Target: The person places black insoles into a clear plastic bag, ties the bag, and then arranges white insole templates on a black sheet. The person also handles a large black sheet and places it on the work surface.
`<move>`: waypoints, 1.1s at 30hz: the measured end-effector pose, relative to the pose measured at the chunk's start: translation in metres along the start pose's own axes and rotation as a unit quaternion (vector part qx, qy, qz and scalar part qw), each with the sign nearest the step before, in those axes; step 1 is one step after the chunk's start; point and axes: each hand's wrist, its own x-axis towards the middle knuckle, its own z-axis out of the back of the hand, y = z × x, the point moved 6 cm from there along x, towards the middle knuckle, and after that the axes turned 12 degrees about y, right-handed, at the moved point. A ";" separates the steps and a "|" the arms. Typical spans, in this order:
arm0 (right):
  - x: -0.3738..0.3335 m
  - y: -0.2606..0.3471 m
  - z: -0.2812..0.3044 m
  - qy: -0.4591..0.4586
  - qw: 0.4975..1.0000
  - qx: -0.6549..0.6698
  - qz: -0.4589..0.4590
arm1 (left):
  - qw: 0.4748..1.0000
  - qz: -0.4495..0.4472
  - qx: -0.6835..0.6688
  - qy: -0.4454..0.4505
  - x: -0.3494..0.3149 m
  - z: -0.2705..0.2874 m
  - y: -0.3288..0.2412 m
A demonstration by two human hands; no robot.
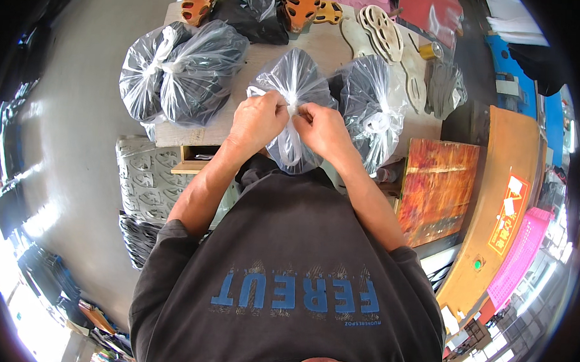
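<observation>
In front of me a clear plastic bag with dark contents sits at the near edge of the table. My left hand and my right hand meet at its gathered neck. Both are closed, with the fingertips pinching the twisted plastic; a loose end hangs toward me below them. Just right of it stands another clear bag of dark contents, its neck knotted. To the left, one more pair of clear bags with tied tops rests at the table's corner.
Orange perforated pieces, a black bag and pale cut-out shapes lie farther back. A yellow tape roll and grey gloves are at the right. Below the table's edge, a drawer stands partly out; a reddish-brown board leans at right.
</observation>
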 end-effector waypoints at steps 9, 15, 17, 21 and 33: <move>0.002 -0.001 -0.005 -0.081 0.994 0.056 0.051 | 0.994 0.015 -0.095 -0.060 -0.014 0.004 0.006; -0.002 -0.004 -0.006 -0.108 0.987 0.089 0.081 | 0.954 0.110 -0.277 0.002 -0.020 0.003 0.010; -0.003 -0.007 -0.007 -0.106 0.987 0.100 0.073 | 0.955 0.113 -0.272 0.032 -0.019 0.001 0.008; -0.003 -0.009 -0.008 -0.097 0.985 0.134 0.056 | 0.958 0.117 -0.252 0.070 -0.011 -0.002 0.012; -0.005 0.042 0.037 -0.041 0.972 -0.130 0.192 | 0.964 0.050 -0.254 0.066 -0.002 0.009 0.002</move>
